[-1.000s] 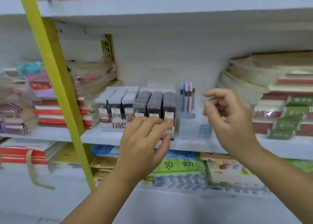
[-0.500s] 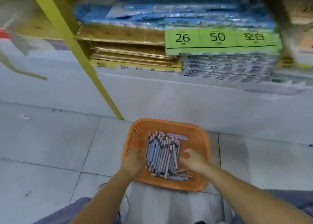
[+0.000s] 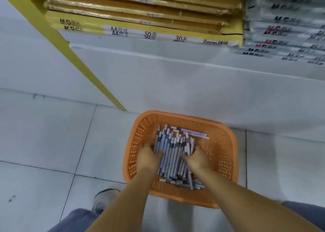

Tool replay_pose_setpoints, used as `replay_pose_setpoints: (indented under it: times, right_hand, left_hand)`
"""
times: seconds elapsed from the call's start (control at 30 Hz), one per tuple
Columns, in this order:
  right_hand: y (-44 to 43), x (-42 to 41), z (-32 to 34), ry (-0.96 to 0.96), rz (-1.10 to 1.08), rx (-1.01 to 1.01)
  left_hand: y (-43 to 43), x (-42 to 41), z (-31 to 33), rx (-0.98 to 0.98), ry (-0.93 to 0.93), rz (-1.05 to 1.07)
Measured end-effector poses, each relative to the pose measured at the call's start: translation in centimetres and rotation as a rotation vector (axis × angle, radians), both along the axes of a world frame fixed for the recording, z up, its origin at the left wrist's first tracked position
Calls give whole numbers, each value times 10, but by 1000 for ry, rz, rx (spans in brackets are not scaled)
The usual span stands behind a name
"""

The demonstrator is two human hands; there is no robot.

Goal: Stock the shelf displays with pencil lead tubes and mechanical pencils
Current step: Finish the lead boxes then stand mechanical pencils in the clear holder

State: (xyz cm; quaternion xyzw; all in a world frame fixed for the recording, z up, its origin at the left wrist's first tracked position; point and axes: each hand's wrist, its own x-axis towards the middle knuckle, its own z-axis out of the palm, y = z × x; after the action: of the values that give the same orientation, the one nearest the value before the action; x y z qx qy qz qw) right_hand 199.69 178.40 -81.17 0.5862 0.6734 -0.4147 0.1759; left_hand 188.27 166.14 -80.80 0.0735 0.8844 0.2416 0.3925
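The left hand (image 3: 149, 156) lies against the pile of mechanical pencils (image 3: 173, 154) at its 9 o'clock side, and the right hand (image 3: 197, 158) at its 3 o'clock side. Both thumbs point inward over the pencils. The fingertips sink among them, so I cannot tell if either hand already grasps some or only presses the pile together.

The pencils are all in the orange basket (image 3: 226, 144), which stands on the tiled floor (image 3: 44, 135) against the white shelf base (image 3: 193, 84). Most of them lie from 6 to 12 o'clock, and a few lie across at the far end.

One second ago both hands were up at the shelf display. Half a second ago they were at the edges of the pile, and now they have closed in on it. I judge that a new handful is being collected, and that many trips remain, because the basket holds many pencils.

At 11 o'clock from the basket rises a yellow post (image 3: 58, 38). At 12 o'clock, stacked paper packs (image 3: 140, 12) fill the lowest shelf. A shoe (image 3: 103, 202) shows at 8 o'clock.
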Motion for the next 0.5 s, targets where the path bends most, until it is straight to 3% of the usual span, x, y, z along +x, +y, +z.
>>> replay_pose_setpoints:
  times: [0.33,0.5]
  right_hand:
    - [25,22,-2,65,-110,-144]
    - [35,40,33,260,-240,-298]
  left_hand:
    - [-5,-8,1,109,-135,47]
    - [-14,-4,39,185,-164,89]
